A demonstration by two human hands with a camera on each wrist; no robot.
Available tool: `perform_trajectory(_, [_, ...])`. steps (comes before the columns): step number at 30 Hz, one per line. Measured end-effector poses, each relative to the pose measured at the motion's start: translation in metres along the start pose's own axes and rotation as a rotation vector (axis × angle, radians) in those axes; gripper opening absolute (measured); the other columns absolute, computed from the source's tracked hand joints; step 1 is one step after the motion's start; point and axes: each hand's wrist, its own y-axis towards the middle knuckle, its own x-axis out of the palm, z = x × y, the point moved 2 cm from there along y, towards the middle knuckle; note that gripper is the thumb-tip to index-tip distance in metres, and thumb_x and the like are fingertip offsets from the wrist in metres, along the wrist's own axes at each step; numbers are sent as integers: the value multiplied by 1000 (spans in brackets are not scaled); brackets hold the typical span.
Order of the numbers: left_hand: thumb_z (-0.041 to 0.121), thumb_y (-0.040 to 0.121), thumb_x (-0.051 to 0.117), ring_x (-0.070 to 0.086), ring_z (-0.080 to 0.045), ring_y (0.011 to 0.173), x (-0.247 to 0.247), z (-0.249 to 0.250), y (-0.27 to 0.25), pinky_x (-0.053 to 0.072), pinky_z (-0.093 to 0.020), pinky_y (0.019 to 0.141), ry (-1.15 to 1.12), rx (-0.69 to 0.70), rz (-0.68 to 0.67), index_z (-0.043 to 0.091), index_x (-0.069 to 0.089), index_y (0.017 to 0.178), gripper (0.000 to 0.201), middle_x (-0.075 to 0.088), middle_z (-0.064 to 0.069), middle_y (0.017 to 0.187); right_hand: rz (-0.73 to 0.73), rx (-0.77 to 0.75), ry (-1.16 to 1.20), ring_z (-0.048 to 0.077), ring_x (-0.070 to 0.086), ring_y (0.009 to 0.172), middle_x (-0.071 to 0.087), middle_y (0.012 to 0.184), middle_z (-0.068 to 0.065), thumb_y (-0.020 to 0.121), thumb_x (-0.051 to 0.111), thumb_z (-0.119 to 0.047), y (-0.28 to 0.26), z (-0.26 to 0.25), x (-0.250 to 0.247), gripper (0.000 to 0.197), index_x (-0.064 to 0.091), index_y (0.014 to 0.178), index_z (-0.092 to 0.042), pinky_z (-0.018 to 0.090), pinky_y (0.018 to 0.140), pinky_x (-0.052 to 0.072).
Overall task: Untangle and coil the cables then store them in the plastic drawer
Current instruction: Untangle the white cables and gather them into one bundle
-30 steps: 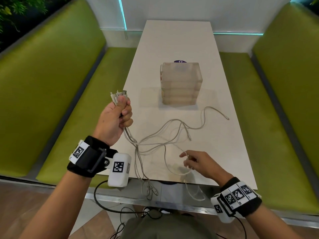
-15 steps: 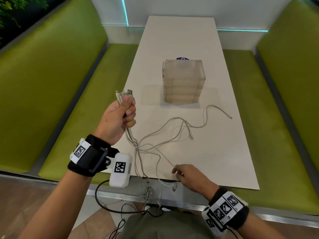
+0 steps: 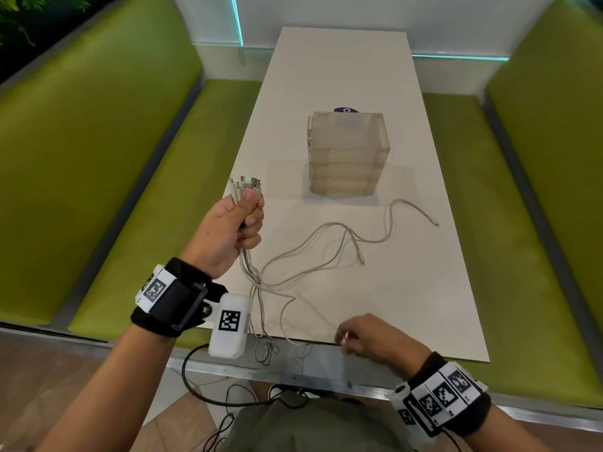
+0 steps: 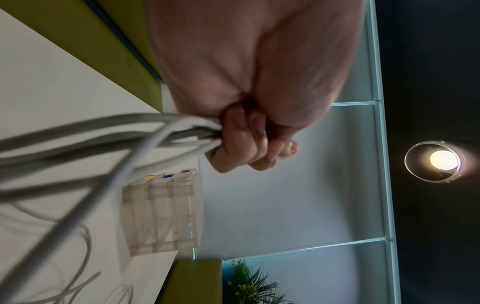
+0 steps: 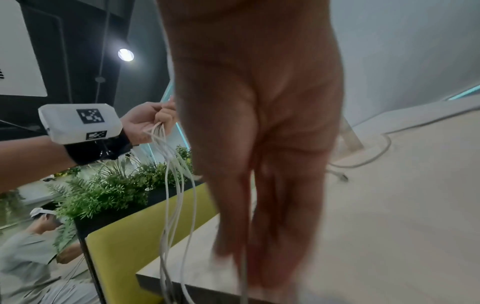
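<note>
We start at our left hand (image 3: 233, 234), raised above the near left edge of the long white table (image 3: 342, 70) and clenched in a fist around a bundle of thin grey-white cables (image 3: 313, 252); their metal-tipped plug ends (image 3: 245, 185) fan out above the thumb, and the left wrist view shows the strands leaving the bottom of the fist tightly packed. From that fist the cables drop down, cross one another just below the hand, and split: some loops hang over the near table edge, while others run out across the tabletop toward the far right, where two loose ends lie well apart from each other. Our right hand (image 3: 368, 337) sits low at the near edge of the table, to the right of the hanging strands, and seems to pinch a single thin strand between its fingertips, though the view is blurred and we cannot be sure how firmly it holds. The relation that matters, as we judge it, is that the tangle lies between the two hands, with its long axis running from the raised left fist down and to the right, so the right hand is the nearer one to draw strands free. The frosted translucent plastic drawer unit (image 3: 347, 153) stands closed farther along the table, beyond the cables' reach.
</note>
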Motion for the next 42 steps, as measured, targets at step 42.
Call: perform_trajectory(42, [22,98,47,30,-7,47,5,-36,7,28,-18,46,59,-146,29,9,52,79,23,49,-1,66,665,135,285,26,63,88,69,91,11,92,55,-18,101,47,-127,14,67,92,-11,33,75,47])
